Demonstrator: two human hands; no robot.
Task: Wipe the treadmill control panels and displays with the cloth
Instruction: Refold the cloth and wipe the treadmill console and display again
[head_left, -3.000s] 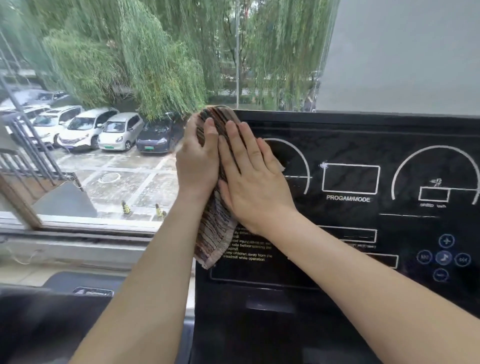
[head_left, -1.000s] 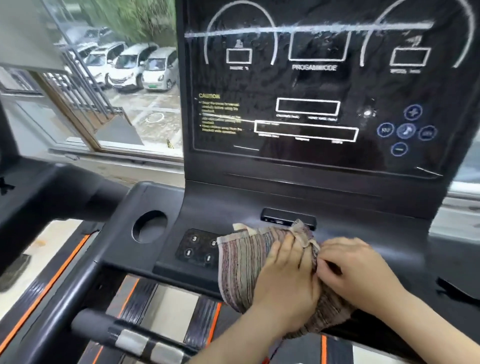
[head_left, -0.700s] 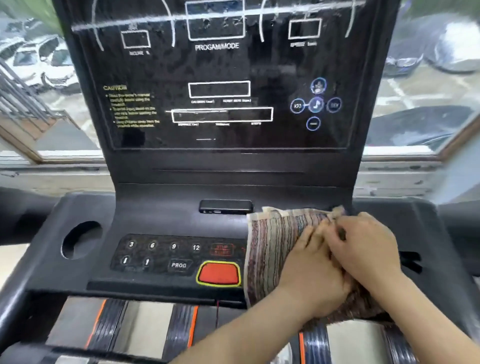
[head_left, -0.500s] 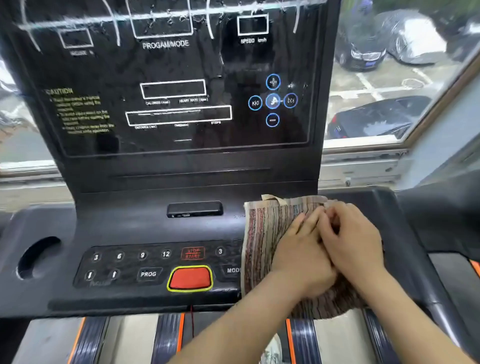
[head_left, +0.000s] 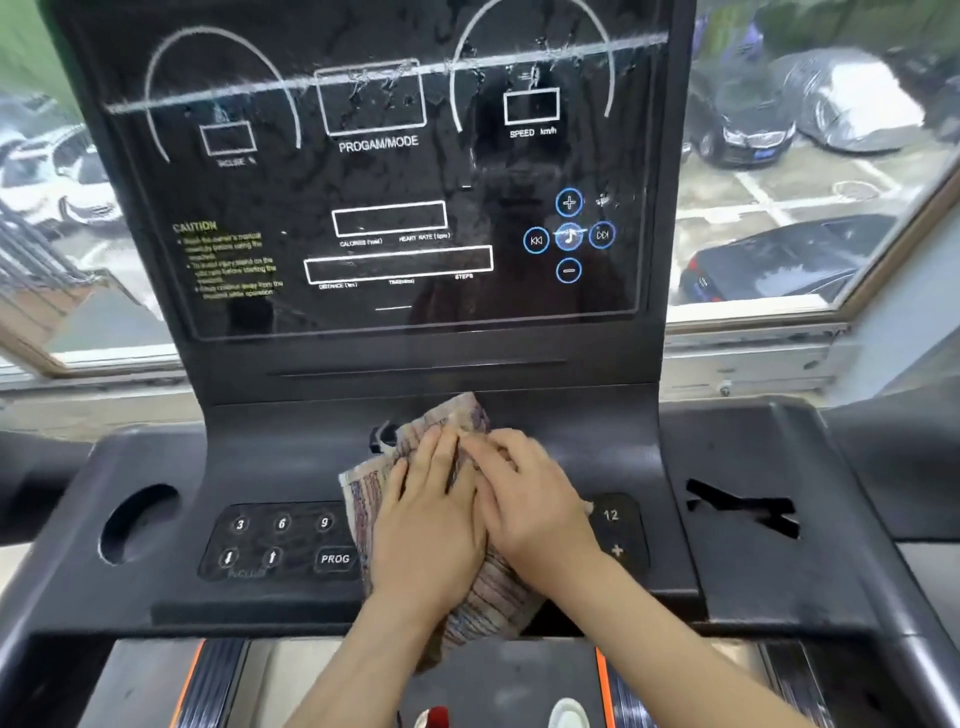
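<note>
A striped brown cloth (head_left: 488, 597) lies flat on the middle of the treadmill's lower control panel (head_left: 280, 540), covering its centre buttons. My left hand (head_left: 431, 525) and my right hand (head_left: 530, 504) press side by side on top of the cloth, fingers pointing away from me. Above stands the upright black display (head_left: 395, 171), glossy, with white outlines, blue round icons and a streak across its upper part. Number keys and a PROG key show to the left of the cloth; a 12 key shows to the right.
A round cup hole (head_left: 137, 522) sits in the console's left wing, a cross-shaped slot (head_left: 743, 506) in the right wing. The belt and orange-edged side rails (head_left: 602, 675) lie below. Behind the display is a window (head_left: 795, 171) onto parked cars.
Both hands slid the cloth leftward from the console's right side to its centre, hiding the red stop button. Three seconds ago they were wiping the upright display's top left corner.
</note>
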